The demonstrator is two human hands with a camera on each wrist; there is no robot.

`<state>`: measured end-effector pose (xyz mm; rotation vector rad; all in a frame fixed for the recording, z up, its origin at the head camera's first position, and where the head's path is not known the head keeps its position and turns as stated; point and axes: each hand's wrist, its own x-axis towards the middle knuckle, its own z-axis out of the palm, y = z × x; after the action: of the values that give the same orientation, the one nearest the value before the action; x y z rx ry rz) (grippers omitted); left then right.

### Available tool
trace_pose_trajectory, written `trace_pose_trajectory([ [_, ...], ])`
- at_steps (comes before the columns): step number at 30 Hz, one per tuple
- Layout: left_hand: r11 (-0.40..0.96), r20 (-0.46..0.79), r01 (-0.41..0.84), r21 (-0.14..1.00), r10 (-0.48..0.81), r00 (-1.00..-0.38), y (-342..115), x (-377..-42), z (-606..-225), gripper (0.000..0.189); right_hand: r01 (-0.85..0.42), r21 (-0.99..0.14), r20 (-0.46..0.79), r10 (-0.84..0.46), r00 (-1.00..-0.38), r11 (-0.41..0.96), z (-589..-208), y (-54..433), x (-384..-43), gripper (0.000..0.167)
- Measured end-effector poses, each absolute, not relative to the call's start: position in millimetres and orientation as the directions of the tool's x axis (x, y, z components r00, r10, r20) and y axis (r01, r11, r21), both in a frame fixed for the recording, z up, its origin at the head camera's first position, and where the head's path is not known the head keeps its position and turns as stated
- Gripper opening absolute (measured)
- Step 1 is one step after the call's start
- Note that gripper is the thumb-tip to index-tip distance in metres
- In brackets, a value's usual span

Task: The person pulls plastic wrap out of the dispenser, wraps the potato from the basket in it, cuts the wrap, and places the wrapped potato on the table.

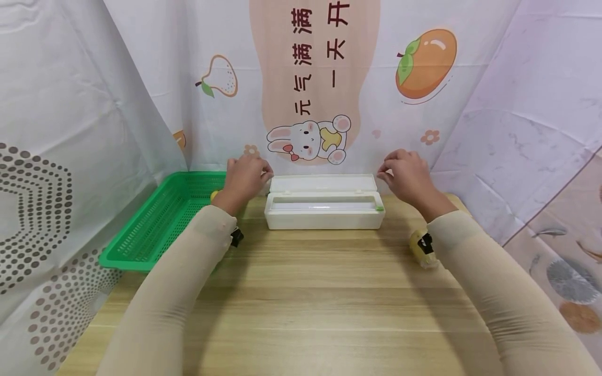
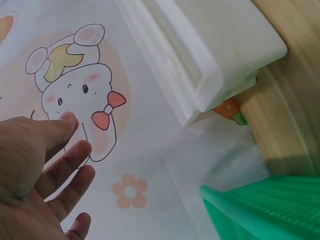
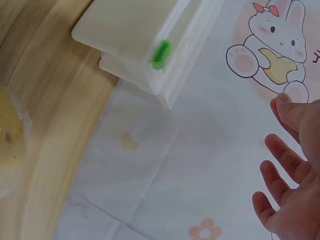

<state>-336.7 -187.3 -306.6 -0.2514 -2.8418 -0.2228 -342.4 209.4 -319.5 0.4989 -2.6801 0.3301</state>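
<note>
A long white box point(image 1: 324, 219) stands on the table with its lid point(image 1: 323, 183) raised against the back cloth. Inside lies a pale, roll-like strip; its exact kind is unclear. A small green piece point(image 3: 161, 55) sits at the right end of the box. Near the box's left end, my left hand point(image 1: 246, 179) hovers with fingers bent loosely; in the left wrist view, the thumb and fingers point(image 2: 65, 172) are apart, holding nothing visible. My right hand point(image 1: 405, 175) is raised off the right end, its fingers point(image 3: 280, 175) spread from the thumb with nothing seen between them.
A green plastic basket point(image 1: 141, 245) stands at the left, with something yellow point(image 1: 214, 195) partly hidden by my left wrist. On the right, a yellow item point(image 1: 417, 249) in clear wrapping lies beside my right forearm. Printed cloth point(image 1: 226, 125) hangs behind the wooden table point(image 1: 320, 292).
</note>
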Motion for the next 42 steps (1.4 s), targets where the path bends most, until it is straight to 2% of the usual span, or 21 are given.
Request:
trace_pose_trajectory([
  [7,0.957,0.292,0.206,0.206,0.141,-0.946,-189.5,-336.5,-303.0,0.016,-0.393,-0.217,0.409,-0.282,-0.868,0.894,-313.3,211.4,-341.0,0.017],
  [13,0.915,0.271,0.202,0.35,0.108,-0.956,-190.3,-336.2,-303.0,0.021,-0.404,-0.32,0.417,-0.255,-0.872,0.857,-310.5,212.3,-340.1,0.019],
  [19,0.846,0.334,0.253,0.469,0.095,-0.938,-193.1,-330.4,-302.1,0.02,-0.434,-0.45,0.445,-0.226,-0.867,0.78,-308.6,214.0,-340.4,0.019],
  [25,0.757,0.385,0.311,0.575,0.084,-0.919,-192.9,-324.0,-300.0,0.02,-0.469,-0.53,0.492,-0.195,-0.849,0.707,-308.2,217.6,-340.8,0.02],
  [33,0.651,0.393,0.31,0.693,0.018,-0.919,-192.7,-322.8,-301.0,0.028,-0.454,-0.579,0.493,-0.153,-0.856,0.677,-301.9,216.9,-336.0,0.026],
  [42,0.586,0.429,0.333,0.739,-0.028,-0.903,-190.0,-317.8,-293.7,0.028,-0.464,-0.588,0.521,-0.129,-0.844,0.663,-292.0,217.1,-330.9,0.025],
])
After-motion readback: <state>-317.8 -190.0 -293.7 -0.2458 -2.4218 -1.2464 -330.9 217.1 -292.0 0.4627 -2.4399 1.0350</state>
